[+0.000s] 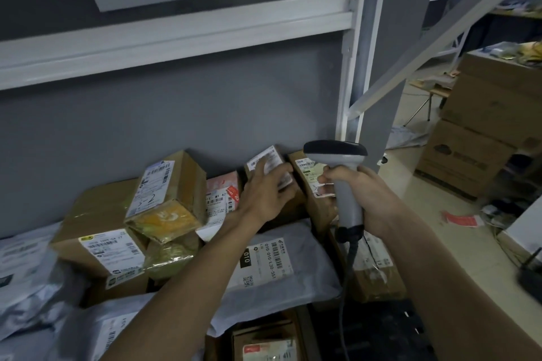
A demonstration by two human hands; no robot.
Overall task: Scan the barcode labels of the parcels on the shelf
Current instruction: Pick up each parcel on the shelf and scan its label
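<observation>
Step in hand, as I judge it: presenting one parcel's label to the scanner. My right hand [365, 199] is clenched round the scanner [341, 176] handle, head upright, window facing left toward the parcels; cable hangs down from its base. My left hand [264, 190] rests on a small box [265, 163] propped against the back wall, fingers spread over its label [262, 159], fingertips curling onto the box's right edge. Whether it grips or merely steadies, I cannot tell; motion blur there.

Just right of those fingertips, a second box [308, 176] stands behind the scanner handle. Left of the wrist: a pink parcel [223, 193], then a tilted box [167, 184]. Beneath the forearm, a grey mailer [269, 261].

Next move calls for: fingers off the barcode, label tilted toward the scanner window, trigger pulled.
</observation>
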